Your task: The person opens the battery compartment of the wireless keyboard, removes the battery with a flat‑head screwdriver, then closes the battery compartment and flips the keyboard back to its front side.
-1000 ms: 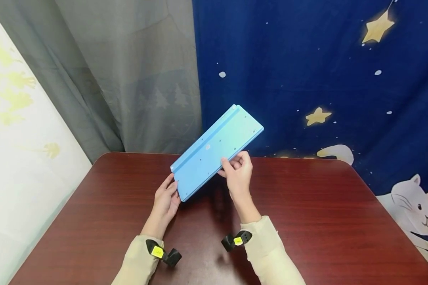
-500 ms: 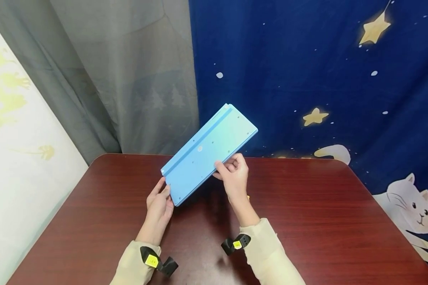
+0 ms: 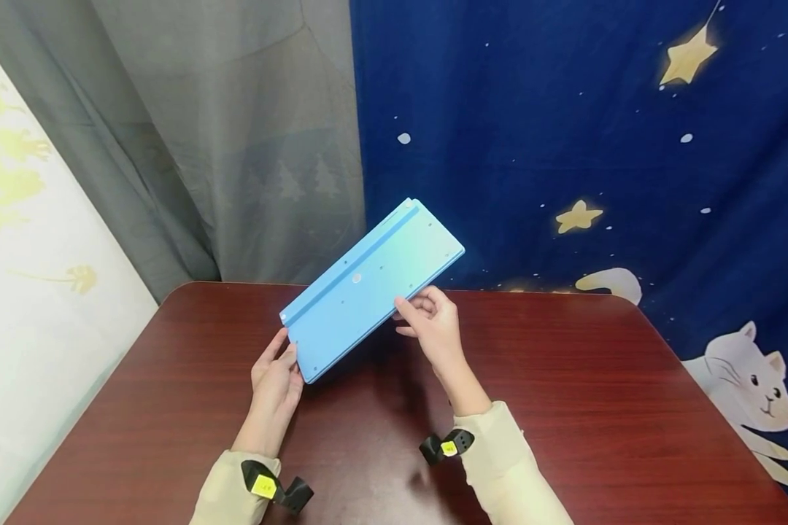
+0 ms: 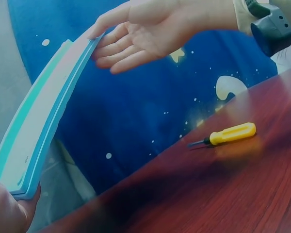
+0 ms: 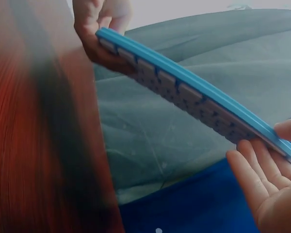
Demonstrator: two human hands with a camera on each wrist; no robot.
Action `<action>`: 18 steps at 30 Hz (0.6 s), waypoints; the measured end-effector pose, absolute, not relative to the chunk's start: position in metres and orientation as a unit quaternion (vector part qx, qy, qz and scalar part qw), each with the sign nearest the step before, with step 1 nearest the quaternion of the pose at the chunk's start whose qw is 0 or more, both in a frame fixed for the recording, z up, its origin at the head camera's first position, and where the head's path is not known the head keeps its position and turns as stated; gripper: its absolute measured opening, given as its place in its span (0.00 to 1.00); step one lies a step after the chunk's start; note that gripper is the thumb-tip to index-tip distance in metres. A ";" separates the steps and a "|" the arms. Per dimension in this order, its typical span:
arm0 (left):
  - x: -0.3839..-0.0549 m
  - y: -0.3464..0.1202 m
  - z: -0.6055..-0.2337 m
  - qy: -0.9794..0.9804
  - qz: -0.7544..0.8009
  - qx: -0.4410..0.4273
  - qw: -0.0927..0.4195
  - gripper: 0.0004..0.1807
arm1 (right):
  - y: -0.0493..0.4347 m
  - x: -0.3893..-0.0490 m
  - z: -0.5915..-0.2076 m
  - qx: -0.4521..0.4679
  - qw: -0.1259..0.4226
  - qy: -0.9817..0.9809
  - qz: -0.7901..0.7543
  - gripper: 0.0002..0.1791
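Observation:
A light-blue keyboard (image 3: 368, 292) is held up over the table, tilted, its underside with small screw holes facing the head camera. Its keys (image 5: 179, 97) show from below in the right wrist view. My left hand (image 3: 274, 383) grips the lower left end, thumb on the underside and fingers beneath. With thumb and fingers, my right hand (image 3: 433, 324) pinches the near long edge. A screwdriver (image 4: 233, 134) with a yellow handle lies on the table in the left wrist view; in the head view it is hidden behind the right arm.
The dark red wooden table (image 3: 565, 408) has a rounded far edge. Behind it hang a grey curtain (image 3: 269, 146) and a blue curtain (image 3: 499, 109) with stars and a cat. A white patterned surface (image 3: 39, 292) stands at the left.
Both hands have carried the keyboard to the left and slightly down in the head view. The grips stay alike, and the view itself has shifted slightly.

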State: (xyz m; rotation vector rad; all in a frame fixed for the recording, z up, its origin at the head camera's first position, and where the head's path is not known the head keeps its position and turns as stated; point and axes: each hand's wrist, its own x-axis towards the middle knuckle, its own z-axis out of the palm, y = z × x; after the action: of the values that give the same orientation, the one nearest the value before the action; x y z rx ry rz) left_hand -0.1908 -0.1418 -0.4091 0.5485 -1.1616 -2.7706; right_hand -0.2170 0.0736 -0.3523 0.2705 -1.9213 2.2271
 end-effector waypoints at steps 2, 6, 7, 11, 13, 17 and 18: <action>-0.190 -0.145 -0.409 -0.382 -0.905 0.180 0.044 0.27 | 0.076 -0.217 -0.352 0.095 0.095 -0.663 0.737 0.10; -0.190 -0.150 -0.409 -0.386 -0.905 0.177 0.041 0.27 | 0.081 -0.219 -0.353 0.100 0.103 -0.683 0.716 0.11; -0.190 -0.151 -0.409 -0.388 -0.904 0.177 0.040 0.27 | 0.082 -0.219 -0.353 0.100 0.103 -0.689 0.711 0.11; -0.188 -0.155 -0.411 -0.396 -0.901 0.174 0.044 0.27 | 0.088 -0.221 -0.354 0.099 0.101 -0.697 0.703 0.11; -0.187 -0.158 -0.411 -0.395 -0.901 0.173 0.047 0.27 | 0.092 -0.222 -0.355 0.098 0.106 -0.694 0.705 0.11; -0.186 -0.164 -0.412 -0.398 -0.899 0.172 0.054 0.26 | 0.099 -0.224 -0.356 0.093 0.114 -0.690 0.709 0.11; -0.185 -0.166 -0.412 -0.402 -0.898 0.172 0.054 0.25 | 0.101 -0.225 -0.356 0.091 0.114 -0.690 0.709 0.12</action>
State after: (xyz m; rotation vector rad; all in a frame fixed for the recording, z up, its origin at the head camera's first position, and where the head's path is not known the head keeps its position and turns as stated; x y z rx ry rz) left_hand -0.1854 -0.1656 -0.4116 0.5215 -1.2213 -2.7267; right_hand -0.2246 0.1015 -0.3560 0.2682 -2.0236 2.0769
